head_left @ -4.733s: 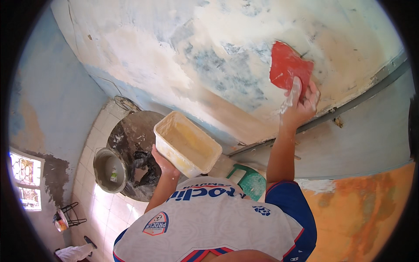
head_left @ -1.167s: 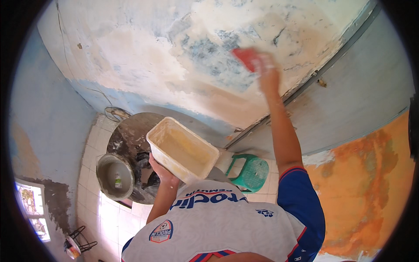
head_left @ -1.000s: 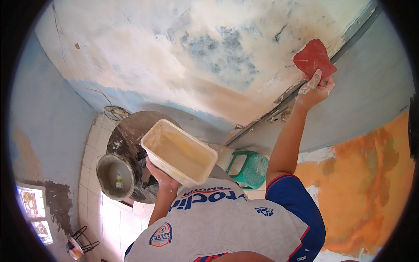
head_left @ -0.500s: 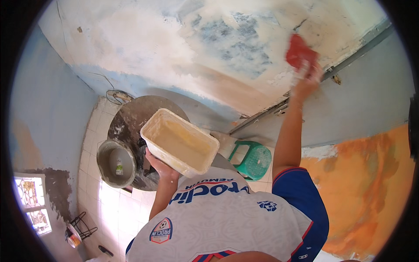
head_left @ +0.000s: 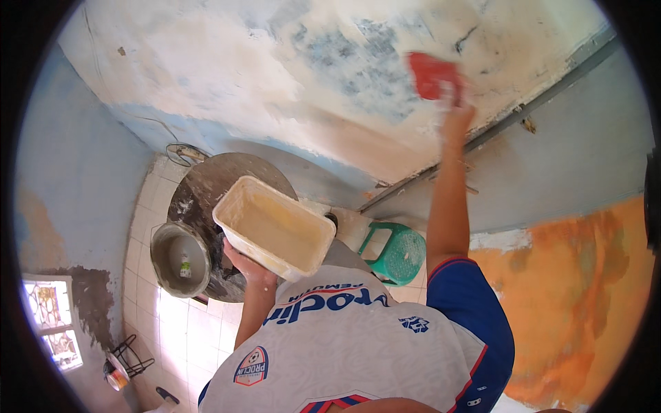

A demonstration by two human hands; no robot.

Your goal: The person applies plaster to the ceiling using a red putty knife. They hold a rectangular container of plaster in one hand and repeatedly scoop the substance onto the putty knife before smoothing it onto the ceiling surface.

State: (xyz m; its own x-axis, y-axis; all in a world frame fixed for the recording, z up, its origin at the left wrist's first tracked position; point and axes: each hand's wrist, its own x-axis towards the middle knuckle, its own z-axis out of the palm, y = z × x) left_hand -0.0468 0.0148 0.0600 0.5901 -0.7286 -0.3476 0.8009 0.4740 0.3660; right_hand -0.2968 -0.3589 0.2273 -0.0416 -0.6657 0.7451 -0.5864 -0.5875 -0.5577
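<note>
My right hand [head_left: 454,109], blurred by motion, is closed on a red putty spreader [head_left: 428,74] and reaches up to the wall [head_left: 241,76]. The blade appears to be against the patchy white and beige surface, just right of a dark blue-grey patch. Below and to the left, my left hand [head_left: 248,263] grips a cream rectangular tub [head_left: 275,264] from its left side, some of the fingers hidden beneath. The tub is tilted toward me, with pale putty smeared over its inside and yellowish areas showing.
A round dark table [head_left: 234,165] stands left of the tub. Beside it, a grey bucket [head_left: 162,265] holds a small bottle [head_left: 185,265]. A green plastic stool [head_left: 403,255] is under my right arm. A grey ledge [head_left: 537,113] crosses the right wall; a barred window [head_left: 51,320] is far left.
My right hand has swept the red spreader leftward across the wall, away from the dark crack. The tub in my left hand has shifted slightly left.
</note>
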